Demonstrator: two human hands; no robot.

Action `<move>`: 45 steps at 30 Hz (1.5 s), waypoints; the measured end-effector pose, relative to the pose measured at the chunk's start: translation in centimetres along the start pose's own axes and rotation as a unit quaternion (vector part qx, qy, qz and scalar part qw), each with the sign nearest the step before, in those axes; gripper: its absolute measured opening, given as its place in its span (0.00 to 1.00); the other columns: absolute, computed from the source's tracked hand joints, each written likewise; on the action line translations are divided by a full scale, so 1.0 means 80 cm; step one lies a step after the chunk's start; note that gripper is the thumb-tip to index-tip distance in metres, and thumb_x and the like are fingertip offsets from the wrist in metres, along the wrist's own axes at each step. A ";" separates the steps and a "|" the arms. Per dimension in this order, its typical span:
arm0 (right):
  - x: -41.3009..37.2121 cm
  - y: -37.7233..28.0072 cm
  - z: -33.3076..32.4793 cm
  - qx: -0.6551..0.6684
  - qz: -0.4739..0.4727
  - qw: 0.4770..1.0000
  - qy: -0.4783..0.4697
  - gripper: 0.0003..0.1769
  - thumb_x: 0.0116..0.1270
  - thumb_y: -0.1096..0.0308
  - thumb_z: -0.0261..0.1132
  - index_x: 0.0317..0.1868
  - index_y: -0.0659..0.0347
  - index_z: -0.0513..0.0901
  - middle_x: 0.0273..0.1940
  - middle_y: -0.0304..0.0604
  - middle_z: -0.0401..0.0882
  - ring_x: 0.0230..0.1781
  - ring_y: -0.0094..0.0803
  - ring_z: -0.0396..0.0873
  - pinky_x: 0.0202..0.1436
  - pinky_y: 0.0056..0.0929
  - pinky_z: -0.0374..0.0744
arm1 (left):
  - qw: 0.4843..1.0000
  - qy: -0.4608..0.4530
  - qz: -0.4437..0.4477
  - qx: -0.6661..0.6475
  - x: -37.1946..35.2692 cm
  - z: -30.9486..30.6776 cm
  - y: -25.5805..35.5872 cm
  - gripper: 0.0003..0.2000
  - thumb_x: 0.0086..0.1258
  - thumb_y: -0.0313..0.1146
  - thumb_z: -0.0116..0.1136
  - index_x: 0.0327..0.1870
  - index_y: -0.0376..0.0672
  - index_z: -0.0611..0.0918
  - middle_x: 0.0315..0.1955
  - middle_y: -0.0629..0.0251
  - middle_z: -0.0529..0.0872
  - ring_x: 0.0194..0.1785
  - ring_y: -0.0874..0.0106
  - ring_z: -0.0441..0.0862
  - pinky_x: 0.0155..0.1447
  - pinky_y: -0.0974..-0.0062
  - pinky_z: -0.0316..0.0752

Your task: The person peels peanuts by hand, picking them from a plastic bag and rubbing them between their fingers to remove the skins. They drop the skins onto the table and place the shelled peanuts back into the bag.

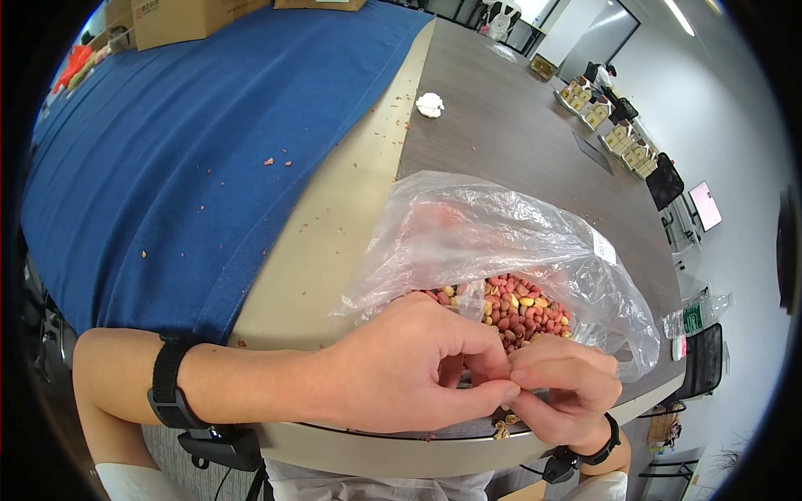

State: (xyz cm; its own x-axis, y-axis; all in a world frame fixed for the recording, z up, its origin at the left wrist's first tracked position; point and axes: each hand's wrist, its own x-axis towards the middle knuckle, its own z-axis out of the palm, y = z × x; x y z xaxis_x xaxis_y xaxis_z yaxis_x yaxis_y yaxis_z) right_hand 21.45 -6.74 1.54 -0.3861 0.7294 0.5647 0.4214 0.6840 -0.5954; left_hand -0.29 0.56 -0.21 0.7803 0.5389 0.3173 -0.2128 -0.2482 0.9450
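Note:
Fingertips touching, my left hand (409, 363) and my right hand (568, 384) meet in a pinch just above the table's near edge. Whatever lies between the fingers is tiny and mostly covered; a pale speck shows there. Right behind the hands, a clear plastic bag (493, 221) lies open towards me, with a white label on its right side. Red-skinned peanuts (522, 313), a few of them yellow and peeled, fill its mouth. My hands hide part of the pile. Brown husk bits (503, 427) lie under the fingers at the edge.
A blue cloth (192, 167) covers the left side, sprinkled with skin flakes. Cardboard boxes (180, 21) stand at the far left. On the grey tabletop (484, 117) sits a crumpled white tissue (429, 105). Farther right are small model houses (631, 150), chairs and a seated person.

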 end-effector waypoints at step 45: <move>0.003 -0.006 -0.002 -0.004 0.026 1.000 -0.009 0.16 0.50 0.83 0.78 0.40 0.68 0.87 0.35 0.48 0.88 0.32 0.35 0.88 0.36 0.29 0.86 | 0.999 -0.008 0.020 0.030 -0.001 -0.003 -0.003 0.03 0.68 0.25 0.67 0.39 0.38 0.90 0.26 0.70 0.89 0.22 0.85 0.79 0.25 0.84 0.72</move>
State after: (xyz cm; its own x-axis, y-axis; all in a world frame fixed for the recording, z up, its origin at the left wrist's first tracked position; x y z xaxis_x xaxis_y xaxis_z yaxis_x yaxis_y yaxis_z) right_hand 21.28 -6.88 2.05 -0.3789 0.7636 0.5228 0.4474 0.6457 -0.6188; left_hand -0.44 0.78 -0.44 0.7812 0.5154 0.3523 -0.2080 -0.3173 0.9252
